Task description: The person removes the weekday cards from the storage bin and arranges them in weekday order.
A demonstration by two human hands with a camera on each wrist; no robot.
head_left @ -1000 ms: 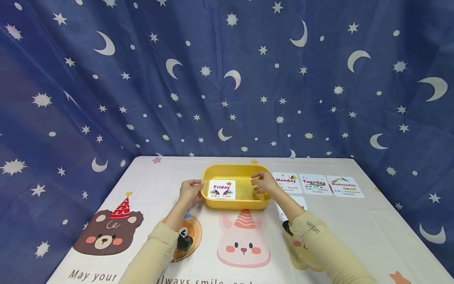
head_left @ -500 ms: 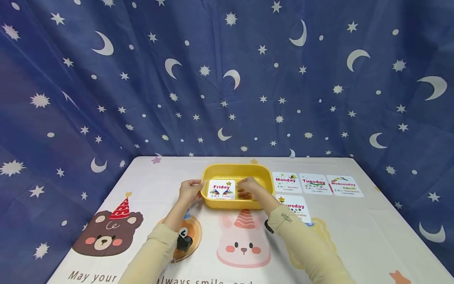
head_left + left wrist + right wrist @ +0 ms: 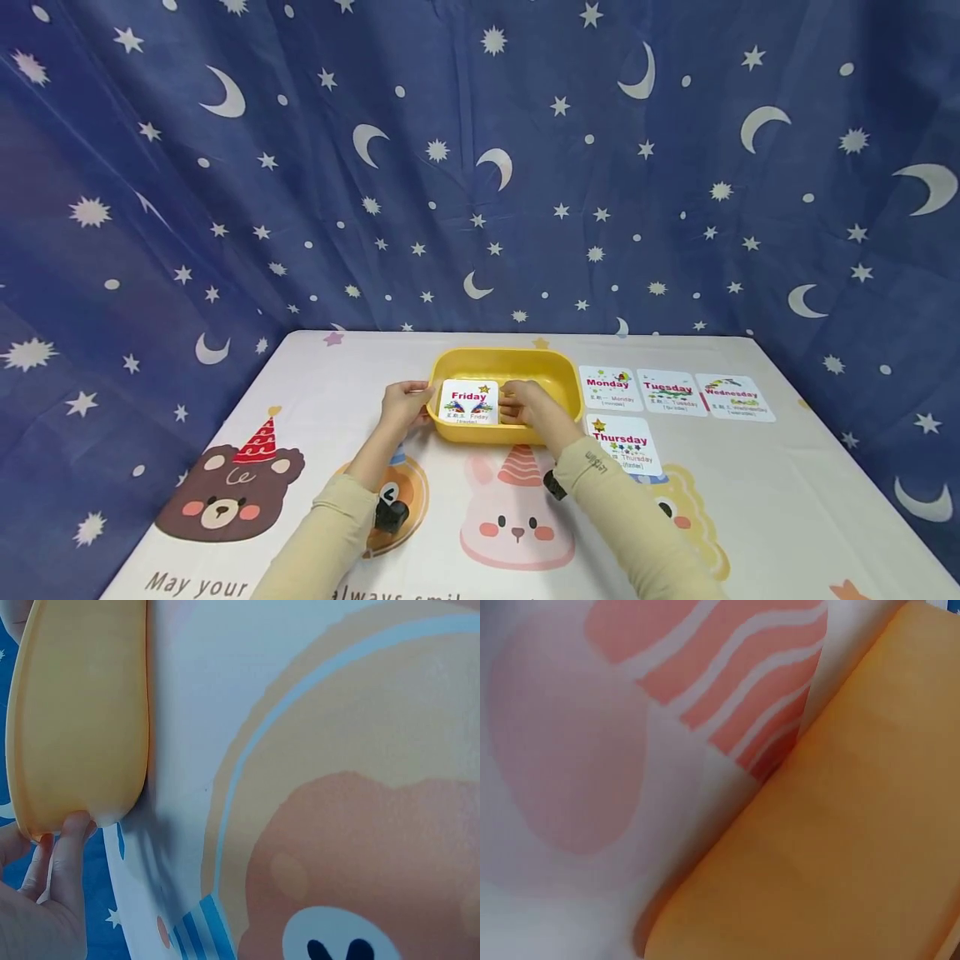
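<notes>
Left hand [image 3: 402, 405] is pinching the yellow tray [image 3: 487, 433] by its left end. Friday card [image 3: 468, 402]'s in the left half, right hand [image 3: 531, 403]'s bent fingers at its right edge, can't tell if they're gripping it tbh.

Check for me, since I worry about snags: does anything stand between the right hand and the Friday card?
Nothing visible does: inside the yellow tray, the right hand is close beside the Friday card; contact is unclear.
</notes>
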